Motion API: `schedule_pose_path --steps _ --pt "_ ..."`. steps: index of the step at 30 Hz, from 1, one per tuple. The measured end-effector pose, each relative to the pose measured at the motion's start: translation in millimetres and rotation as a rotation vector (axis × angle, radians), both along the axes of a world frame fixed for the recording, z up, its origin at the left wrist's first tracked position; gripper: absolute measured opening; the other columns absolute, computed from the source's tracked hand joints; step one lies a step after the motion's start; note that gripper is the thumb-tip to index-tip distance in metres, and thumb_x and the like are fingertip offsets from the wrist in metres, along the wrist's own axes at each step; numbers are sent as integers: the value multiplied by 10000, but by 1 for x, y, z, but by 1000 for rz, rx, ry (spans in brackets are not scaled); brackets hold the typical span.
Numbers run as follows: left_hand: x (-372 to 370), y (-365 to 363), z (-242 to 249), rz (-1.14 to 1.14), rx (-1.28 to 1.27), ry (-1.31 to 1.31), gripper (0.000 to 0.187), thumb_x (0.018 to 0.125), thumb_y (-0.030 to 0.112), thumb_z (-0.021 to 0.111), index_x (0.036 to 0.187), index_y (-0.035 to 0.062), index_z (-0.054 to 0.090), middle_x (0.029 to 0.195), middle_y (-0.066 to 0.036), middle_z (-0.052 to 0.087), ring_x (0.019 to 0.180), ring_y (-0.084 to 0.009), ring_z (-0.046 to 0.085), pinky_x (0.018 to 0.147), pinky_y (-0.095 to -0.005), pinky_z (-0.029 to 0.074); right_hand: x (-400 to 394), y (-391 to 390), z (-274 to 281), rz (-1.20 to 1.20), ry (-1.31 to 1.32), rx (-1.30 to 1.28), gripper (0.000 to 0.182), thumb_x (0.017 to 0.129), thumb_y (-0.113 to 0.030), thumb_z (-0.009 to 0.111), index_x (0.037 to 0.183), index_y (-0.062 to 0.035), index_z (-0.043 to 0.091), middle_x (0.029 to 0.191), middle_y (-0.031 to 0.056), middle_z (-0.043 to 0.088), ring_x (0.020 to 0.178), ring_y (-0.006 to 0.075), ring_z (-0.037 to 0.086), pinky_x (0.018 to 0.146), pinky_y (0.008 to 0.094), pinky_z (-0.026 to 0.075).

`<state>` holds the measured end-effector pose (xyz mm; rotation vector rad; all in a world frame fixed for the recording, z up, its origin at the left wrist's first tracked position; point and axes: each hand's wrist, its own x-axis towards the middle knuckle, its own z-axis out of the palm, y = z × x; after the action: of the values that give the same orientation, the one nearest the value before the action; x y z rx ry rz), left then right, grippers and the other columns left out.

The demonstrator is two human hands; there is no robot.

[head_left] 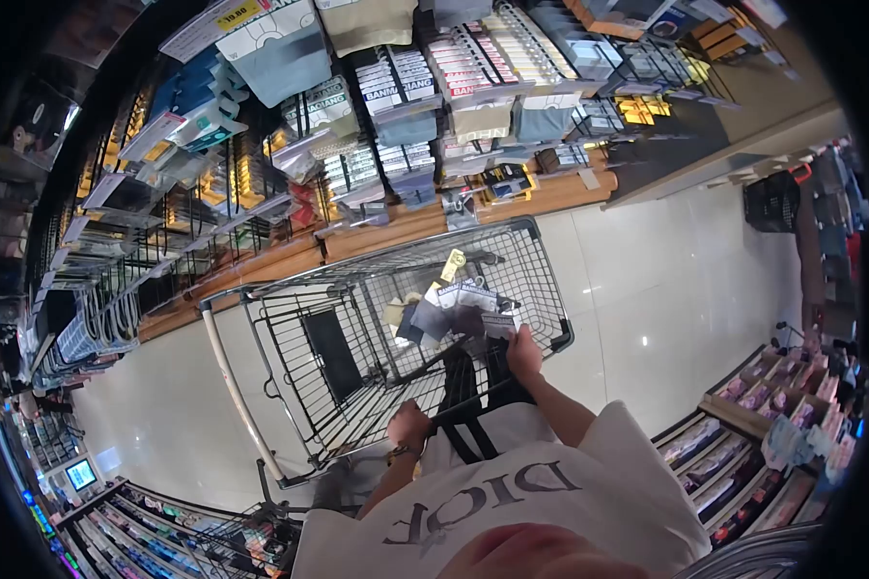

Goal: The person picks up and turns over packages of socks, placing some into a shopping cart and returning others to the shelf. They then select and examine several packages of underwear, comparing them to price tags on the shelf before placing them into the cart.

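A black wire shopping cart (550, 280) stands in front of me. In its basket lies a pile of packaged socks or similar textiles (436, 314) in grey, dark and beige, one with a yellow tag (452, 264). My right hand (524, 355) is closed on the edge of a grey package with a card label (500, 325), at the near side of the pile. My left hand (408, 425), with a band at its wrist, is closed around the cart's near side rim, left of my right hand.
Beyond the cart, a shelf with a wooden base (386, 230) holds hanging packaged goods (396, 87). Display racks (724, 468) stand at the lower right, more (154, 526) at the lower left. A black basket (770, 203) is at the far right on the pale tiled floor (647, 299).
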<state>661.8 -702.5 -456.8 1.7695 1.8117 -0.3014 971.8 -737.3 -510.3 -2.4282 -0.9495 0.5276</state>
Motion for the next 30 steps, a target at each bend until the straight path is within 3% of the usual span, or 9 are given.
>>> schedule_pose_path --steps 3,4,7,8,9,10,15,20,30 --pt "-13 5 -7 1 74 -20 195 846 238 542 914 142 698 862 -164 737 813 -405 708 698 -523 540 -3 15 1 75 -161 324 252 1007 -268 580 983 -25 519 915 241 612 879 477 595 739 567 474" --pt "-12 11 0 15 26 -30 189 855 216 583 976 118 689 903 -166 724 847 -397 695 746 -518 538 -3 17 10 80 -88 402 210 1017 -210 565 1046 -2 555 920 228 551 879 420 544 790 484 470" --pt "8 8 -66 -110 491 -518 188 869 142 619 1035 60 650 1004 -183 683 939 -400 656 843 -496 517 40 24 21 200 19 561 207 999 -202 592 999 4 575 895 210 592 845 402 583 753 489 468" --pt "19 23 -45 -121 472 -597 193 869 93 604 1048 32 638 1071 -192 657 1010 -391 628 900 -474 497 38 25 70 114 401 466 222 1012 -209 592 1037 11 603 869 178 632 783 313 604 735 405 483" --pt "41 46 2 -134 434 -676 201 868 45 590 1061 4 626 1138 -202 632 1082 -382 600 956 -452 477 36 32 100 176 299 704 248 1019 -229 603 1076 11 624 865 154 667 768 223 613 739 341 490" --pt "62 68 40 -183 504 -800 250 905 54 574 1145 5 621 1161 -204 629 1123 -371 597 1006 -417 453 42 38 137 180 411 641 264 1012 -236 625 1102 12 633 908 137 678 829 180 608 776 327 493" --pt "180 106 246 38 140 -1749 370 1068 272 497 1258 -27 605 1319 -130 618 1227 -219 566 1100 -370 399 63 60 320 229 1009 775 338 1016 -282 643 1207 -6 680 1065 27 703 953 82 622 859 247 491" --pt "230 103 328 102 -25 -1805 430 1027 333 592 1253 -32 622 1183 -126 696 1034 -194 692 888 -323 561 84 62 391 184 1220 856 374 991 -295 676 1209 9 674 1090 70 717 947 114 679 824 257 543" --pt "281 121 367 166 79 -1859 392 1031 318 577 1173 -41 643 1101 -138 716 950 -207 712 869 -328 560 147 69 391 592 971 715 392 915 -203 761 1236 4 670 1099 42 734 971 75 668 857 238 524"
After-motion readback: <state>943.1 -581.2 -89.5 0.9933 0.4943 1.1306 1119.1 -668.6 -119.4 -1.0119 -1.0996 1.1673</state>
